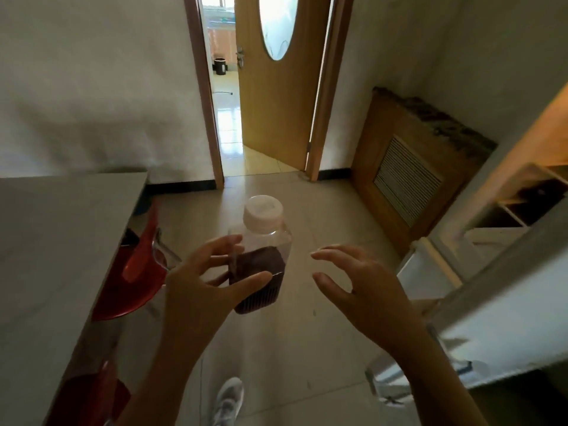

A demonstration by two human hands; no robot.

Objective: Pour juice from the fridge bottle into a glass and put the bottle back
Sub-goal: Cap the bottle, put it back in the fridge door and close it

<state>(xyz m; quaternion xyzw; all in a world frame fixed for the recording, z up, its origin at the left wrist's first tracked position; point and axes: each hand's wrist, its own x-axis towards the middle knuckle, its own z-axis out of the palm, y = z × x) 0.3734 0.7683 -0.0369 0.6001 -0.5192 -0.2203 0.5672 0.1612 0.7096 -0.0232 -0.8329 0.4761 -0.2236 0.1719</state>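
A clear plastic bottle (261,256) with a white cap, about half full of dark red juice, is upright in mid-air over the floor. My left hand (203,284) grips it from the left, thumb across the front. My right hand (353,284) hovers a short way to the right of the bottle, fingers apart and curled, holding nothing. The fridge (491,287) stands open at the right, with its door (504,318) swung toward me. No glass is clearly in view.
A grey table (61,256) fills the left side, with red plastic stools (132,281) under its edge. Ahead is an open wooden door (276,96) into a bright room. A wooden radiator cover (412,179) stands by the right wall. My shoe (229,401) is on the tiled floor.
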